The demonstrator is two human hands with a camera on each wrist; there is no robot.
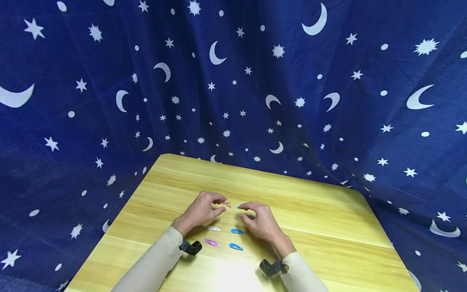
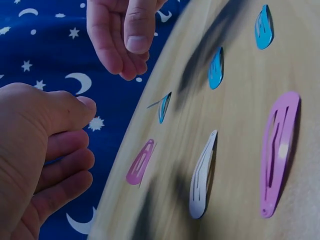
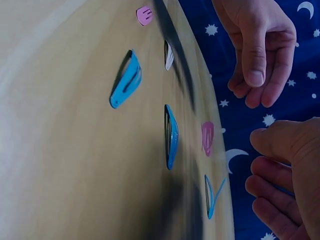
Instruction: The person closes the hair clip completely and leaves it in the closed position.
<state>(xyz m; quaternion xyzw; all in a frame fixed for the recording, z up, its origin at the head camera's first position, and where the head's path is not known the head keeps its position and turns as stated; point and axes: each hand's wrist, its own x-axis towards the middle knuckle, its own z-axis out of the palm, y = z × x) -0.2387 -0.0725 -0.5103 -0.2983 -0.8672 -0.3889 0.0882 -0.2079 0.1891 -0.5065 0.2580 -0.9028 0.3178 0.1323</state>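
Observation:
My left hand (image 1: 205, 206) hovers loosely bent with nothing in its fingers, nearest to a pink snap hair clip (image 2: 141, 162) at the far left. Opposite it, my right hand (image 1: 260, 221) is likewise relaxed and holds nothing. A blue hair clip (image 3: 209, 197) with its arm sprung apart lies by the right fingertips. Nearer to me lie a white hair clip (image 1: 213, 228) on the left and a blue hair clip (image 1: 237, 231) on the right. Closest are another pink hair clip (image 1: 211, 242) and another blue hair clip (image 1: 236, 246).
The clips lie in two columns on a light wooden table (image 1: 292, 194) with rounded far corners. Behind the table hangs a dark blue curtain (image 1: 248, 101) with white moons and stars. Black straps with camera mounts (image 1: 190, 247) sit on both wrists.

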